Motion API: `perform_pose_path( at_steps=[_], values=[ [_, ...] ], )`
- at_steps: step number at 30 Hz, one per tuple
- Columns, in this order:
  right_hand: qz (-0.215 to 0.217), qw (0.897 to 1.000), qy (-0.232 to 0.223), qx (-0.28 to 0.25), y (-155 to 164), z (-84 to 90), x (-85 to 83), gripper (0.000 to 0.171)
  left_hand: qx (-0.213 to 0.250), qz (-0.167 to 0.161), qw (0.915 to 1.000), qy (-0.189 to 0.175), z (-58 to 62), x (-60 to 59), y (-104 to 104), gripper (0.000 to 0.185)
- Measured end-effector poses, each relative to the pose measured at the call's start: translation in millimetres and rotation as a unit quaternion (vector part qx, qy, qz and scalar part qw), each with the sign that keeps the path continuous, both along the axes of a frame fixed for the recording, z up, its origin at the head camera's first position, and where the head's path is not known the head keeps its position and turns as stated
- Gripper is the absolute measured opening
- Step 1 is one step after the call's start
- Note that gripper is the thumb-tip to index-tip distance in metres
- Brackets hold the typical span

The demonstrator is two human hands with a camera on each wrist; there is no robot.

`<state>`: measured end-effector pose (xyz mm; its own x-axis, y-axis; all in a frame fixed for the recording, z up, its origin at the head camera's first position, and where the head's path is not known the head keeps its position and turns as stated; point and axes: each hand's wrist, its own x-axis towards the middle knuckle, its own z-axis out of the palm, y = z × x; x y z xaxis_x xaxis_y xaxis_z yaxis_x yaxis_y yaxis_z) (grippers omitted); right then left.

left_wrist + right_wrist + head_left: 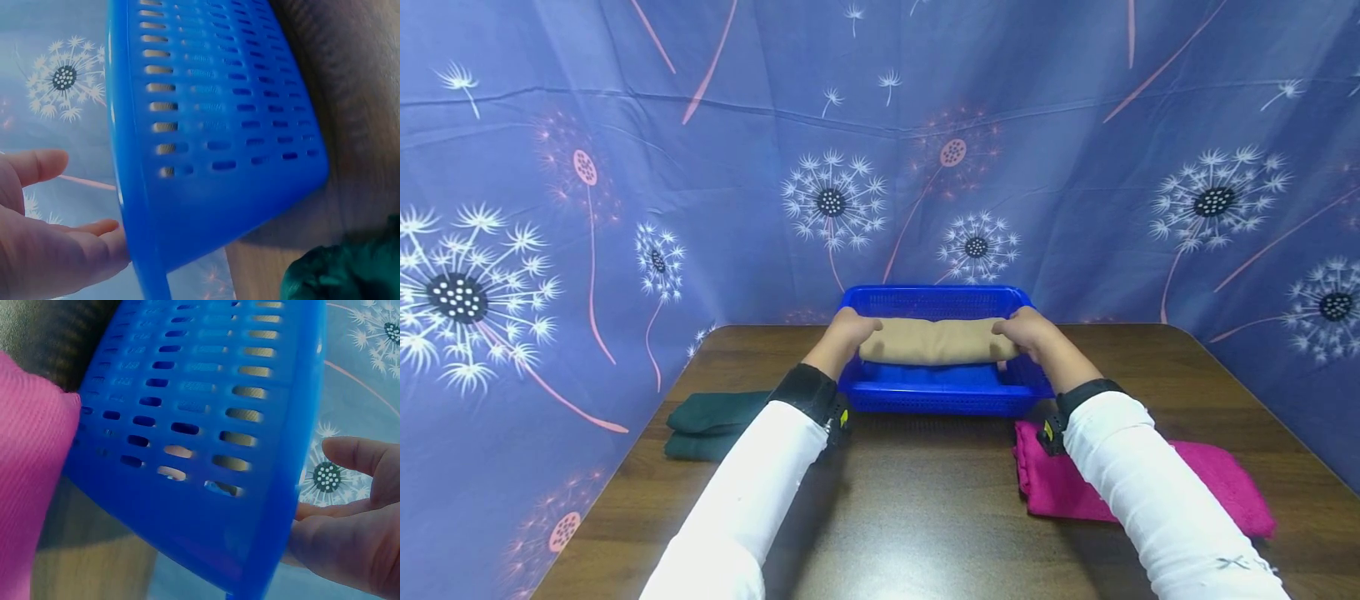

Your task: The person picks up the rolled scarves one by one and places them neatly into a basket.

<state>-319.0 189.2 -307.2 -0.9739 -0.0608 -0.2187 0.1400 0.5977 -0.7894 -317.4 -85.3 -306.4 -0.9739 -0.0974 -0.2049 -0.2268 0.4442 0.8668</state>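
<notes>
Blue basket [943, 403]: I see beige cloth [936, 342] inside | left hand [852, 327], right hand [1028, 329] spread at its ends | wooden table [917, 508]; dandelion curtain [730, 208] behind

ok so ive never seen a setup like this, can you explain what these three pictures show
There's no machine here, just a person's two bare hands. The wide picture comes from a camera worn on the head, looking forward and down. The two closer ones come from a camera on each wrist; each shows one hand beside a slotted blue basket. The left hand and right hand hold opposite ends of a beige cloth inside that basket. On the wooden table, a folded dark green cloth lies to the left and a pink cloth to the right, each partly covered by an arm.
</notes>
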Motion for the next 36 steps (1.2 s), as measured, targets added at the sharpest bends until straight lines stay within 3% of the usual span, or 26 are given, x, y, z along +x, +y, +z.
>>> perform_pose_path(
  at_steps=[2, 6, 9, 11, 14, 17, 22, 27, 36],
  values=[
    [0.004, 1.0, 0.002, 0.004, 0, 1.4, 2.5, 0.034, -0.024, 0.004, 0.9996, 0.011, 1.6, 0.6, -1, 0.055],
    [0.019, 1.0, 0.003, 0.011, 0, 3.2, 9.0, 0.053, -0.064, 0.006, 0.9972, 0.039, 1.3, 1.6, -5, 0.014],
    [0.028, 0.999, 0.005, 0.018, 1, 4.0, 13.8, 0.055, -0.087, -0.001, 0.9945, 0.058, 0.9, 4.6, -6, 0.035],
    [0.03, 0.999, 0.01, 0.018, 1, 5.1, 17.2, 0.055, -0.105, -0.006, 0.992, 0.071, 1.5, 8.3, -6, 0.039],
    [0.033, 0.999, 0.022, 0.011, 1, 6.5, 22.1, 0.053, -0.136, -0.018, 0.987, 0.085, 3.4, 15.6, -7, 0.033],
    [0.036, 0.998, 0.051, -0.004, -1, 7.2, 27.7, 0.047, -0.172, -0.022, 0.9792, 0.106, 3.5, 21.3, -9, 0.013],
    [0.028, 0.995, 0.094, -0.032, -6, 5.9, 38.7, 0.034, -0.212, -0.028, 0.9674, 0.135, 0.1, 26.0, -12, 0.017],
    [0.032, 0.991, 0.12, -0.049, -15, 4.5, 50.8, 0.026, -0.217, -0.041, 0.962, 0.16, -4.0, 31.9, -16, 0.035],
    [0.061, 0.989, 0.121, -0.063, -33, -0.9, 74.6, 0.018, -0.178, -0.054, 0.9647, 0.186, -10.7, 49.1, -22, 0.02]
  ],
)
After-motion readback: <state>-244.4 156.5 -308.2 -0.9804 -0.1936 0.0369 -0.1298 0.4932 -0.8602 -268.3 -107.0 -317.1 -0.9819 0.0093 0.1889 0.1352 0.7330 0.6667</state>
